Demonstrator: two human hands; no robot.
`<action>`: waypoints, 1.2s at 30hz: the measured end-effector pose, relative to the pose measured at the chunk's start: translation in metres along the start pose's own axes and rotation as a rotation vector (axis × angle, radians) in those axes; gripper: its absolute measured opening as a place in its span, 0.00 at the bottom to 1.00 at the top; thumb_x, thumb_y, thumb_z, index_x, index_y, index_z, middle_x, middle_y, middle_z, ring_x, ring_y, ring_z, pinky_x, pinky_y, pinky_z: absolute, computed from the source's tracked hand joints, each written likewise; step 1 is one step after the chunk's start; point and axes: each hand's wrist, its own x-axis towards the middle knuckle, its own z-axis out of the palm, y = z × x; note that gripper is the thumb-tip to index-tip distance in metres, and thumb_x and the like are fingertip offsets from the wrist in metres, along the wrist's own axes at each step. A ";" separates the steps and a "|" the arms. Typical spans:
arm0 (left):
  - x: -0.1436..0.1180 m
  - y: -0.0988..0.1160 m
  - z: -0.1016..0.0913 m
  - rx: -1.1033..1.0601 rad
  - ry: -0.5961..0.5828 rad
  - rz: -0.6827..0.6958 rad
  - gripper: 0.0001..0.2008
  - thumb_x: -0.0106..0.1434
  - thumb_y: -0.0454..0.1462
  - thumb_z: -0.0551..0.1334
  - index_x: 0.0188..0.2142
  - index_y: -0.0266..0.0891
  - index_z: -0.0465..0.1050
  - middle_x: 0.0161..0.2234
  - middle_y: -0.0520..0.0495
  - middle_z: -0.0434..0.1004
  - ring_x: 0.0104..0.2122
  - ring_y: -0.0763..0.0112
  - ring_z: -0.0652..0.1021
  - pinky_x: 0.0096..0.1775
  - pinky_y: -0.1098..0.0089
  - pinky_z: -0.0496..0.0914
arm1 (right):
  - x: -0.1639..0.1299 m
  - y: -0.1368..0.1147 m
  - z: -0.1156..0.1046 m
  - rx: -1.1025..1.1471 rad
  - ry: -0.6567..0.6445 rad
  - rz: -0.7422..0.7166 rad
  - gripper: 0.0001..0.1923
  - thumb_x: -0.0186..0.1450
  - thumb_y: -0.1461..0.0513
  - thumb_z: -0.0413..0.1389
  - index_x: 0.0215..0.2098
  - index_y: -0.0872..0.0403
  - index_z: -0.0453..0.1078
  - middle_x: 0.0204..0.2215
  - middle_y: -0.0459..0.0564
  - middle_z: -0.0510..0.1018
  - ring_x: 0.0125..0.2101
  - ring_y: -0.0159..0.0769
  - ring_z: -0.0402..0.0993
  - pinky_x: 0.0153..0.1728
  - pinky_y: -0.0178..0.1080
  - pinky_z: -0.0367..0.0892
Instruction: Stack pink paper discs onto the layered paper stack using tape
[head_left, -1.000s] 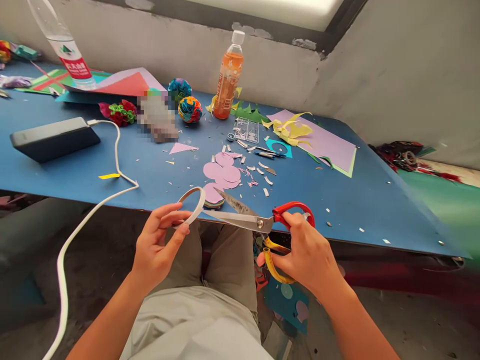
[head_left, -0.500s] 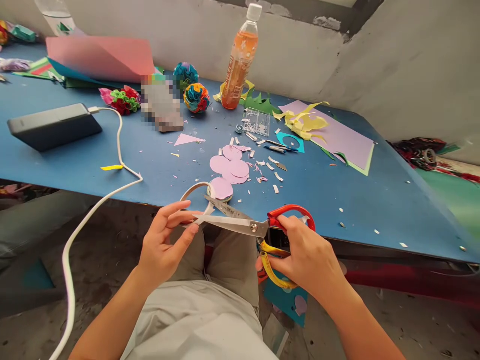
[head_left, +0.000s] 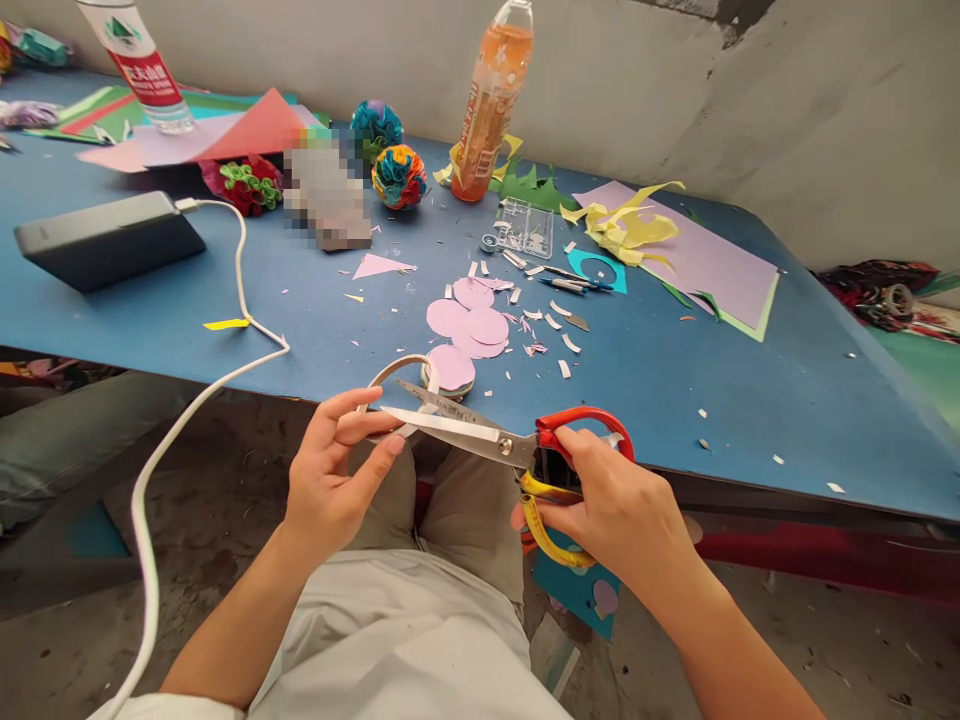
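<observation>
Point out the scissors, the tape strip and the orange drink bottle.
scissors [head_left: 480, 437]: head view, on the blades near the pivot.
tape strip [head_left: 394, 370]: head view, on its curved loop.
orange drink bottle [head_left: 491, 105]: head view, on its body.

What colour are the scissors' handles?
The scissors have one red and one yellow handle, seen in the head view.
</observation>
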 end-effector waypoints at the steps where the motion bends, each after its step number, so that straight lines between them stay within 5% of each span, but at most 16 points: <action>1: 0.000 0.000 0.000 0.008 0.002 0.003 0.13 0.58 0.38 0.65 0.43 0.38 0.71 0.34 0.47 0.79 0.36 0.67 0.80 0.45 0.64 0.74 | 0.000 0.000 0.000 -0.002 0.003 -0.004 0.12 0.61 0.60 0.48 0.42 0.55 0.62 0.23 0.46 0.73 0.21 0.33 0.68 0.21 0.33 0.58; 14: 0.003 -0.008 -0.002 0.084 -0.009 0.134 0.14 0.59 0.36 0.64 0.45 0.38 0.70 0.36 0.47 0.79 0.36 0.67 0.81 0.46 0.65 0.74 | -0.008 0.001 0.006 -0.008 0.002 0.072 0.14 0.61 0.53 0.54 0.41 0.53 0.66 0.21 0.43 0.73 0.21 0.31 0.68 0.22 0.33 0.57; 22: 0.002 -0.010 -0.005 0.156 -0.024 0.200 0.13 0.60 0.36 0.63 0.45 0.41 0.70 0.36 0.48 0.79 0.37 0.68 0.81 0.45 0.66 0.73 | -0.006 0.006 0.010 -0.005 0.033 0.147 0.12 0.64 0.57 0.50 0.44 0.52 0.66 0.24 0.47 0.75 0.23 0.35 0.70 0.23 0.36 0.57; 28: 0.033 -0.015 -0.024 0.600 0.010 0.328 0.09 0.63 0.35 0.59 0.42 0.42 0.74 0.45 0.44 0.78 0.47 0.61 0.76 0.53 0.57 0.66 | -0.001 0.015 0.006 -0.045 0.059 0.093 0.12 0.63 0.57 0.51 0.43 0.54 0.65 0.26 0.49 0.75 0.26 0.38 0.72 0.24 0.36 0.57; 32: 0.050 -0.002 -0.026 0.695 0.105 0.461 0.09 0.62 0.33 0.59 0.41 0.43 0.75 0.51 0.43 0.73 0.48 0.60 0.75 0.53 0.57 0.66 | 0.003 0.013 0.001 -0.094 0.025 0.040 0.12 0.61 0.57 0.51 0.41 0.55 0.65 0.24 0.49 0.73 0.26 0.39 0.72 0.23 0.37 0.56; 34: 0.050 0.007 -0.021 0.689 0.038 0.578 0.11 0.62 0.33 0.60 0.43 0.44 0.74 0.49 0.44 0.74 0.46 0.61 0.76 0.50 0.59 0.68 | 0.005 0.012 0.001 -0.118 0.023 0.005 0.13 0.61 0.57 0.50 0.40 0.56 0.65 0.24 0.49 0.72 0.24 0.38 0.70 0.22 0.36 0.55; 36: 0.048 0.013 -0.015 0.702 -0.154 0.681 0.12 0.62 0.33 0.59 0.44 0.45 0.74 0.48 0.44 0.75 0.45 0.62 0.76 0.49 0.59 0.70 | 0.007 0.011 0.001 -0.136 0.023 -0.014 0.14 0.61 0.57 0.50 0.41 0.57 0.66 0.24 0.49 0.71 0.23 0.37 0.68 0.21 0.36 0.55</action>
